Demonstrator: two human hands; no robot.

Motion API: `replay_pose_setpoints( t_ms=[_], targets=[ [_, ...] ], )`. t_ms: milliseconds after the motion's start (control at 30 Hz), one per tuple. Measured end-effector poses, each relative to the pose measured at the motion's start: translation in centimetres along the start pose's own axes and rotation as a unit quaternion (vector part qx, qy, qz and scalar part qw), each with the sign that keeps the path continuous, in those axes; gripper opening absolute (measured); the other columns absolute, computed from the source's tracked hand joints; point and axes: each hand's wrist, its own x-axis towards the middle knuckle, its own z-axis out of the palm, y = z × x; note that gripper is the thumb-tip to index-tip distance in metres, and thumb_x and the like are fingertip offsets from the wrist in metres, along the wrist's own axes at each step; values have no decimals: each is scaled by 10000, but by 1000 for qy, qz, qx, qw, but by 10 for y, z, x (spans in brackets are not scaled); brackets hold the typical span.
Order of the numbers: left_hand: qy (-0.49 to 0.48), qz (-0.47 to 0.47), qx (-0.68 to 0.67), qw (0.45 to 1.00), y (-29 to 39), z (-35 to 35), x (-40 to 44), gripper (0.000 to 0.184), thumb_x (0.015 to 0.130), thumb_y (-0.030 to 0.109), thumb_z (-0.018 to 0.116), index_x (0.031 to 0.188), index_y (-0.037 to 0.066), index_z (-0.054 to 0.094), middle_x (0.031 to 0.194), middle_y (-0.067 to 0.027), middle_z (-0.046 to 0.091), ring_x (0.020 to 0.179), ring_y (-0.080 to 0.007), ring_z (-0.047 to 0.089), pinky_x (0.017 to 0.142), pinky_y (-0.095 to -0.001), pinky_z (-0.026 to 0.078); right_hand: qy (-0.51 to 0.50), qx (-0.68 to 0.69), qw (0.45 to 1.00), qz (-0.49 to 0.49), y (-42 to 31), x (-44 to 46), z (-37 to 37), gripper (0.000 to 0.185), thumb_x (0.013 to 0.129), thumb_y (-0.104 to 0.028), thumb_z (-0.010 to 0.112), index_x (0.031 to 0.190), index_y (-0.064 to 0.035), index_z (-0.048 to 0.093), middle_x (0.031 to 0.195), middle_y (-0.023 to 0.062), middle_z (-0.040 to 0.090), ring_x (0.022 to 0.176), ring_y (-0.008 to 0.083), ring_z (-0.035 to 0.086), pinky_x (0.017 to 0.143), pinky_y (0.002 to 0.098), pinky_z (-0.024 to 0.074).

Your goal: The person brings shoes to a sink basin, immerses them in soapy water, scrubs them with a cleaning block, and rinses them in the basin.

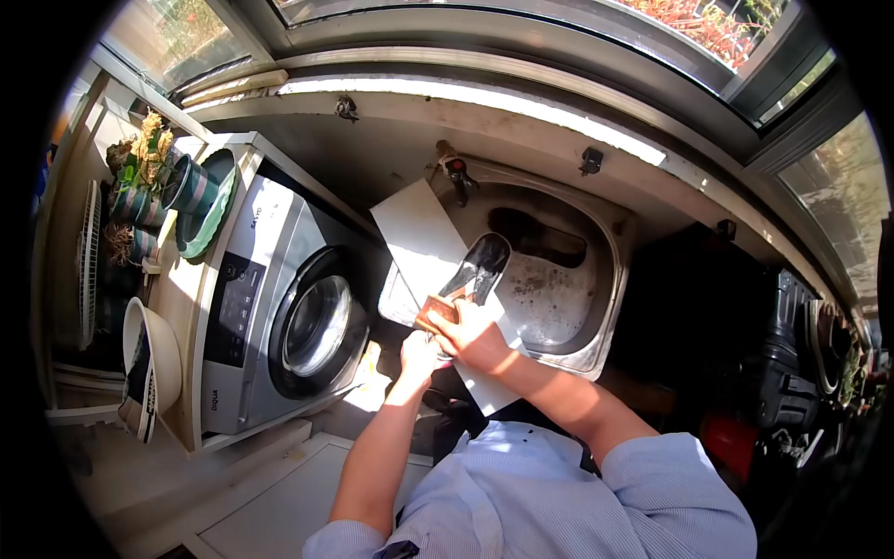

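A dark shoe point(481, 265) lies slanted over a white board point(419, 224), its rounded end pointing toward the sink. My left hand point(419, 356) is closed at the shoe's near end, which is mostly hidden by my hands. In my closed right hand point(477, 337) is a wooden brush point(434, 313), held against the near part of the shoe; its bristles cannot be made out. Another dark shoe point(549, 244) rests inside the metal sink point(610, 307), beyond my right hand.
A tap point(454, 170) stands at the sink's back left corner. To the left is a washing machine point(279, 298), with potted plants point(140, 200) and a pale basin point(163, 359) beside it. A windowsill point(484, 93) runs behind. Dark cases point(790, 354) stand at the right.
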Motion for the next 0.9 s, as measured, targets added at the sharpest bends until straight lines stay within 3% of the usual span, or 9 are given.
replay_pose_setpoints(
  t_ms=[100,200,233,333,500,567,633,767,900],
  targets=[
    [4,-47,-34,998,8,4,-10,152,897,126,610,985,4,592,877,-95,652,636,-145,641,487,-280,558,-48,16,994,-96,3,-1,-22,354,750,-325,697,1073,-180,689,858,157,564,720,306,572,720,420,475],
    [-16,9,-5,1000,-4,-4,-12,175,910,123,591,1007,-21,572,875,-96,647,637,-149,642,505,-285,566,-62,-60,994,60,58,35,-19,402,799,-319,668,1179,-198,617,952,147,536,803,305,572,687,387,496],
    [-17,17,-10,1000,-2,-1,-4,175,910,123,591,1007,-21,572,875,-96,647,637,-149,642,505,-285,566,10,-113,992,60,67,43,-13,413,804,-326,665,1191,-196,606,965,158,531,834,308,572,696,397,502],
    [5,8,42,999,-8,-1,-8,178,920,129,583,1007,-26,563,876,-99,643,650,-145,642,523,-289,574,-55,-59,994,77,24,29,-16,395,782,-324,681,1151,-194,632,935,161,540,784,324,581,667,407,505],
    [-3,3,0,1000,-10,-3,-9,182,915,136,595,995,-25,566,848,-98,639,628,-144,636,510,-284,569,-61,23,992,-107,28,9,-19,367,748,-309,700,1089,-176,677,947,163,576,746,309,607,642,404,518],
    [-8,-25,-11,1000,-6,-3,-7,186,914,142,600,995,-22,568,821,-96,638,617,-141,635,498,-276,560,-63,-107,990,71,71,42,-15,420,790,-340,677,1182,-202,612,933,134,527,790,289,573,652,371,503],
    [-10,8,63,998,-8,-8,-7,182,916,148,597,996,-13,572,805,-87,637,603,-131,629,493,-269,552,63,-204,975,65,68,49,-11,438,788,-344,678,1193,-195,603,948,140,531,798,293,570,663,380,500],
    [-33,6,-66,997,-8,-4,-10,185,918,140,587,1021,-13,572,815,-81,639,600,-131,628,489,-271,552,-15,-56,993,-98,-5,-16,5,365,761,-341,682,1102,-211,679,853,157,540,715,304,588,602,433,496],
    [-19,-24,11,999,-6,-6,-13,205,927,142,575,1053,-20,563,845,-87,650,629,-146,643,507,-272,565,-81,-68,994,-38,50,32,-22,374,799,-328,653,1153,-207,635,917,162,565,753,313,604,626,398,522]
  ],
)
